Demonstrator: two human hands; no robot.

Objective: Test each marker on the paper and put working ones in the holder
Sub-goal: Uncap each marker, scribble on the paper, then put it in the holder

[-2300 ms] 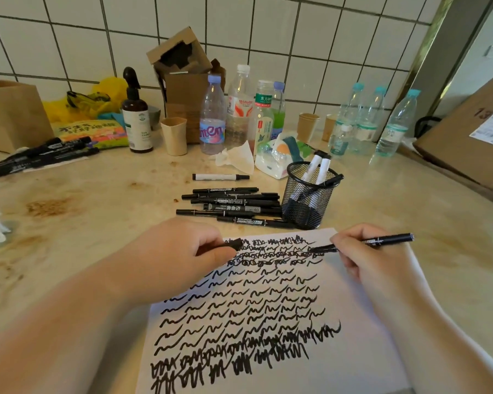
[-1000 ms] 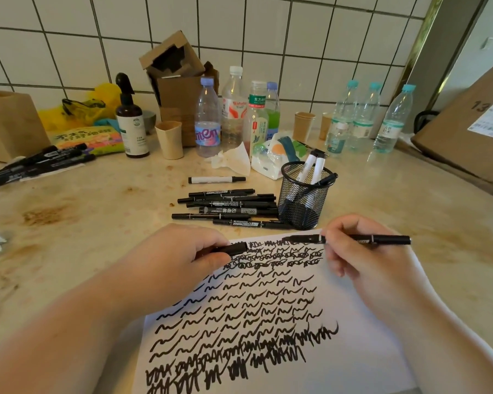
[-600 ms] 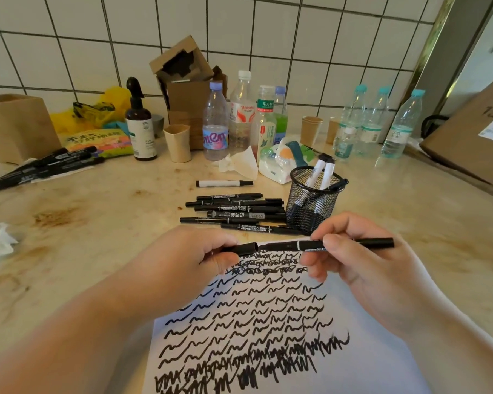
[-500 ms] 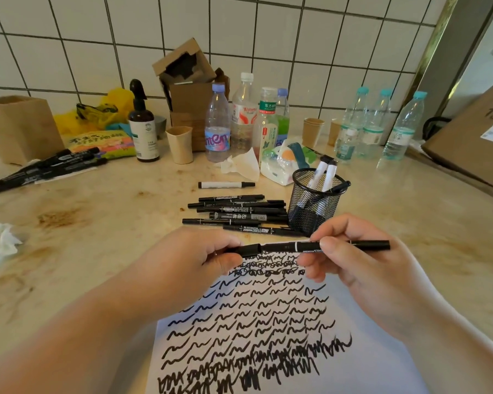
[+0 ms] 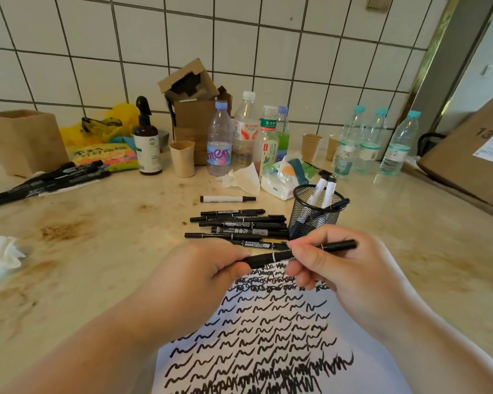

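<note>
Gripping black marker [image 5: 299, 252] both ends: left hand [image 5: 199, 282], right hand [image 5: 342, 277] curled | tip hidden | paper [image 5: 376, 373] cut off

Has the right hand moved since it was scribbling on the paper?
Yes. The right hand has lifted the marker off the paper, toward the mesh holder.

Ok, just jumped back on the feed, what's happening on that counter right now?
A person holds a slim black marker level in both hands: the left hand grips one end, the right hand pinches the barrel, above the white paper sheet covered in black squiggles. A row of black markers lies on the counter beside the black mesh holder, which already has several markers standing in it.
</note>
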